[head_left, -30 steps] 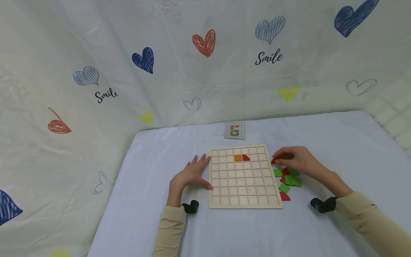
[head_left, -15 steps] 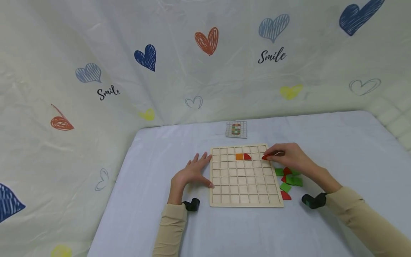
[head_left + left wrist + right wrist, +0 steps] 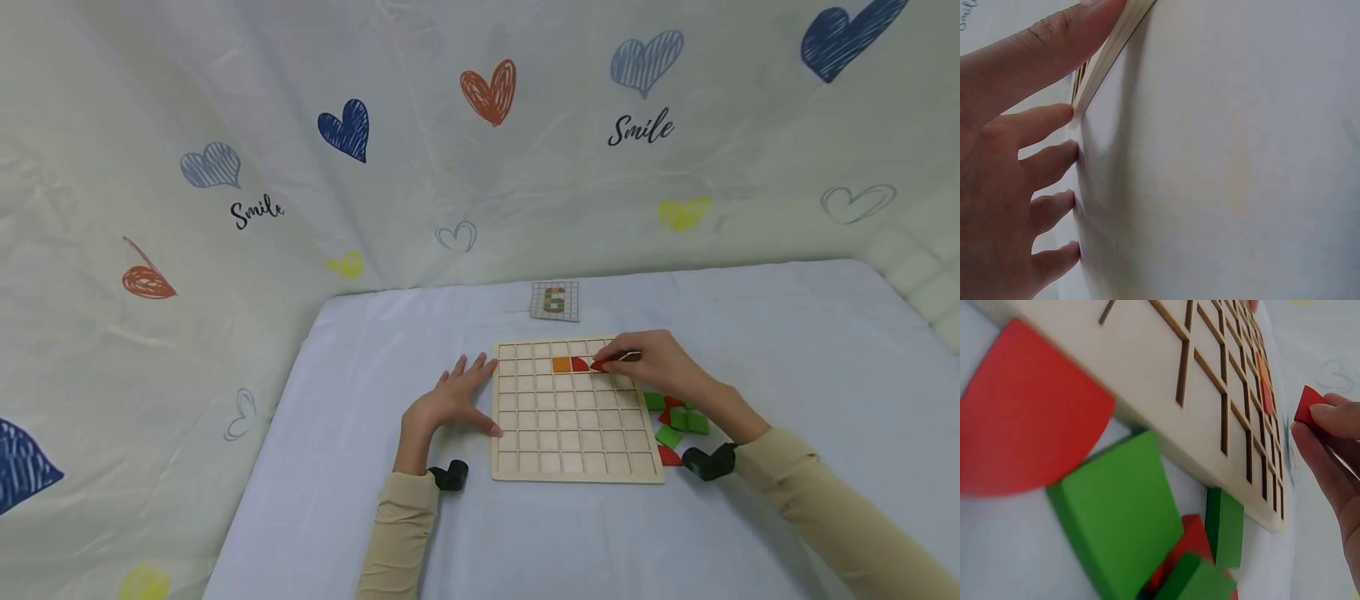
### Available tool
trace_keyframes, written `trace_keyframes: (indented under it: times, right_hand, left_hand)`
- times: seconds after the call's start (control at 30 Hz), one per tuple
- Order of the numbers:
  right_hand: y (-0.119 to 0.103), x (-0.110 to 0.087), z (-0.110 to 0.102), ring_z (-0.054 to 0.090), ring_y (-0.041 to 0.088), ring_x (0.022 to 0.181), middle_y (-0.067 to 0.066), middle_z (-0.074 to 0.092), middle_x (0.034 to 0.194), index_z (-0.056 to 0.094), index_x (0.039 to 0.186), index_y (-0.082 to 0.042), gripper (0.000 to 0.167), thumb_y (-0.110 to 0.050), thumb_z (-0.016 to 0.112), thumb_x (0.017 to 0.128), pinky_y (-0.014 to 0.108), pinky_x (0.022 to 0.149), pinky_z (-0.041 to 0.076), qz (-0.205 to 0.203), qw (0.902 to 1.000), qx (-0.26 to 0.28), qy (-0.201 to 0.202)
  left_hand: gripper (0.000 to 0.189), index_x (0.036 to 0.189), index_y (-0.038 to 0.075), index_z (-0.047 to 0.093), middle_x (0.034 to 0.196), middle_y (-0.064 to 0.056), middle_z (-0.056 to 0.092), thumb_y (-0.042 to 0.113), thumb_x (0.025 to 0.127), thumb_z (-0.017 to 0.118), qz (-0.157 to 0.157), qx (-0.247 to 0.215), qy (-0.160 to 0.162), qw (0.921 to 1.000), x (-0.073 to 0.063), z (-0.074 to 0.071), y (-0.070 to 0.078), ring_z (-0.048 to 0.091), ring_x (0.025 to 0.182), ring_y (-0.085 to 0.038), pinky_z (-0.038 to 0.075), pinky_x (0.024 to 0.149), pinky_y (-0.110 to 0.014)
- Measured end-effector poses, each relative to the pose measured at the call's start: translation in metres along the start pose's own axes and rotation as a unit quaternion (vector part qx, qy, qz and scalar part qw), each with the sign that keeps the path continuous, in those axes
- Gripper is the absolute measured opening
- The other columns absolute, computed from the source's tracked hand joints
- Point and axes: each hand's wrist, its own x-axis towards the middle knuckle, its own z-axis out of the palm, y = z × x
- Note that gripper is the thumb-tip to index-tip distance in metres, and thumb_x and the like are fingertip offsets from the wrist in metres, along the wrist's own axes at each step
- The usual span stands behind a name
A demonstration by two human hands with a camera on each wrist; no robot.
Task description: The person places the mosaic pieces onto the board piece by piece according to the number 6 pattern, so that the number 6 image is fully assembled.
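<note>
Nearest you, the white-covered counter (image 3: 525, 542), then the black camera (image 3: 708, 461) on your right wrist, which in the head view sat just beside a loose red piece (image 3: 669, 456). Height gap: couldn't tell. A low wrist could have swept that piece, or the green pieces (image 3: 698, 422) past it, out of place. Those lay loosely by the board's right edge, some overlapping, with more red among them.

Wooden grid board (image 3: 577, 480) lay flat. Your left hand (image 3: 450, 402) was spread wide, holding nothing, thumb and index fingertip at the board's left edge. A sideways push there could have skidded the board and spoiled your aim.

Your right hand (image 3: 663, 362) pinched a small red piece (image 3: 1307, 405) over the far rows, just right of a seated red quarter (image 3: 579, 364), itself beside an orange square (image 3: 562, 364). Grid contact: couldn't tell. Fingertip-only pinch, so it could have twisted or dropped; turned wrong, it would likely have caught on the ridges or knocked its neighbour.

Beyond the board, a printed card (image 3: 555, 301); behind that, heart-print cloth (image 3: 405, 50).
</note>
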Motion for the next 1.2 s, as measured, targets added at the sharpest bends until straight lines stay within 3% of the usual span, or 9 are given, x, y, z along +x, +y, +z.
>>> trace_keyframes:
  times: [0.13, 0.47, 1.0, 1.2]
  right_hand:
    - [-0.006, 0.008, 0.005, 0.073, 0.023, 0.096, 0.003, 0.079, 0.102, 0.082, 0.102, -0.009, 0.014, -0.005, 0.078, 0.09, 0.038, 0.084, 0.063, -0.009, 0.9998, 0.014, -0.006]
    - [-0.018, 0.034, 0.021, 0.073, 0.025, 0.092, 0.007, 0.078, 0.099, 0.081, 0.101, -0.005, 0.013, -0.001, 0.075, 0.091, 0.036, 0.081, 0.063, -0.057, 0.9978, 0.012, -0.03]
    - [-0.027, 0.063, 0.048, 0.072, 0.03, 0.093, 0.009, 0.078, 0.097, 0.082, 0.099, -0.004, 0.011, -0.002, 0.073, 0.092, 0.042, 0.079, 0.059, -0.057, 0.9966, -0.026, -0.053]
    - [-0.029, 0.068, 0.056, 0.072, 0.031, 0.091, 0.01, 0.077, 0.095, 0.082, 0.096, -0.003, 0.011, 0.0, 0.072, 0.092, 0.044, 0.08, 0.061, -0.079, 0.9942, -0.046, -0.056]
  left_hand:
    - [0.117, 0.166, 0.021, 0.019, 0.174, -0.001, 0.008, 0.037, 0.076, 0.092, 0.004, 0.009, 0.001, 1.0, 0.002, 0.001, -0.002, -0.005, 0.161, -0.03, 0.002, 0.13, -0.054]
    - [0.117, 0.167, 0.021, 0.018, 0.174, 0.0, 0.008, 0.037, 0.077, 0.091, 0.005, 0.025, 0.001, 0.9997, 0.005, 0.002, -0.005, -0.005, 0.161, -0.029, 0.002, 0.13, -0.054]
    - [0.116, 0.166, 0.021, 0.023, 0.174, -0.001, 0.013, 0.039, 0.075, 0.093, 0.007, 0.02, 0.014, 0.9997, 0.003, 0.001, -0.002, -0.001, 0.161, -0.03, 0.004, 0.13, -0.055]
    - [0.116, 0.166, 0.021, 0.024, 0.174, 0.0, 0.013, 0.039, 0.075, 0.093, 0.004, 0.018, 0.013, 0.9997, 0.003, 0.0, -0.002, -0.001, 0.161, -0.03, 0.004, 0.13, -0.054]
